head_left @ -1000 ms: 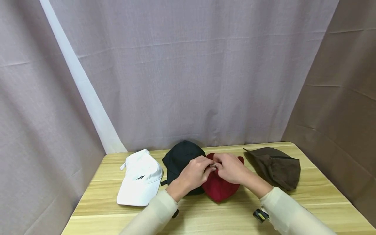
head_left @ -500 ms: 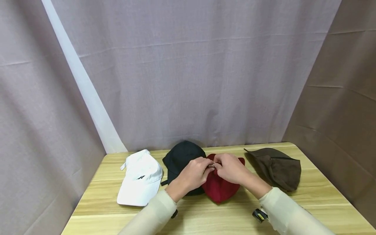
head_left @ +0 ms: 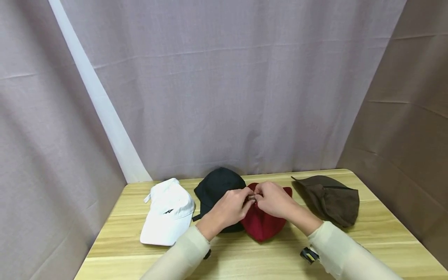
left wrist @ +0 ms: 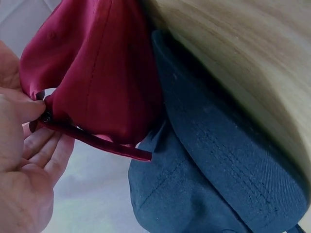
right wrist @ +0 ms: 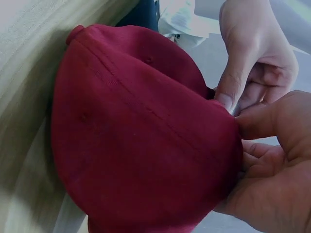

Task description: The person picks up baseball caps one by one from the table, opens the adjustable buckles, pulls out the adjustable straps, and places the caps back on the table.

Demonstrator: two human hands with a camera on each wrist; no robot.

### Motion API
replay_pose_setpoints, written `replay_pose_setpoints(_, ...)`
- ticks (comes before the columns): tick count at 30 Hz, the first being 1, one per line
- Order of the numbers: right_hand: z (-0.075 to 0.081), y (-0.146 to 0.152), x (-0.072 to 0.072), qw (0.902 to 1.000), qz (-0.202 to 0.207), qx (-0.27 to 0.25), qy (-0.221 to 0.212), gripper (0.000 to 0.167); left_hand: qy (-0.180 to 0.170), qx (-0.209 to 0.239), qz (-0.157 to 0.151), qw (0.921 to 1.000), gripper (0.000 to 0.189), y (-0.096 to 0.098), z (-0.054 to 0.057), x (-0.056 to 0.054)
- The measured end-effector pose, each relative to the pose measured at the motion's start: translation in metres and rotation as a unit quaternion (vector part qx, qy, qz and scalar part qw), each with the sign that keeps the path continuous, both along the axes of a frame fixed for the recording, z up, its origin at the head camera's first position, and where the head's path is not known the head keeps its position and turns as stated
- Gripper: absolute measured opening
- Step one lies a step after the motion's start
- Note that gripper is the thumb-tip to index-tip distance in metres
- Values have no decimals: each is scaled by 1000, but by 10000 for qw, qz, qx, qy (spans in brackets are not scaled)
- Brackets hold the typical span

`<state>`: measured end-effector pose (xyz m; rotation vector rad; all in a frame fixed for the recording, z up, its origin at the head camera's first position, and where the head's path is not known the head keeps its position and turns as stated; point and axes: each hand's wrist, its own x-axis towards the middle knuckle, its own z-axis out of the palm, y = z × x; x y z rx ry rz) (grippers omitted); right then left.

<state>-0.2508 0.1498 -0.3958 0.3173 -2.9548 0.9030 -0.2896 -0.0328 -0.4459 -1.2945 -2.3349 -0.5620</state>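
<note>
A dark red cap [head_left: 261, 224] stands crown toward me in the middle of the table. My left hand [head_left: 228, 209] and right hand [head_left: 276, 200] meet at the top of its back opening. In the left wrist view, the left thumb and fingers pinch the cap's strap [left wrist: 104, 144] at a small dark buckle [left wrist: 46, 116], and the strap's loose end sticks out past it. From the right wrist view, my right hand [right wrist: 284, 170] pinches the edge of the red cap beside the left hand's thumb. The right fingertips are partly hidden behind the fabric.
A black cap [head_left: 219, 186] sits directly left of the red one, partly behind my left hand. Farther left lies a white cap [head_left: 168, 208], brim toward me. A brown cap [head_left: 337, 204] rests on its side at the right of the wooden table [head_left: 252, 258]. Grey curtain [head_left: 224, 97] hangs behind.
Hardly anything differs: both hands stay at the red cap's strap, with only slight shifts of the fingers. The other caps have not moved.
</note>
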Motion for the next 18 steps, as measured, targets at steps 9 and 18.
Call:
replay_pose_setpoints(9,3,3,3,9997,161,-177,-88,17,-318,4,-100,9994,13,0,1,1)
replay_pose_setpoints(18,0,3,4,9989,9,-466,-70,16,-434,153,-147,9988,15,-3,1,0)
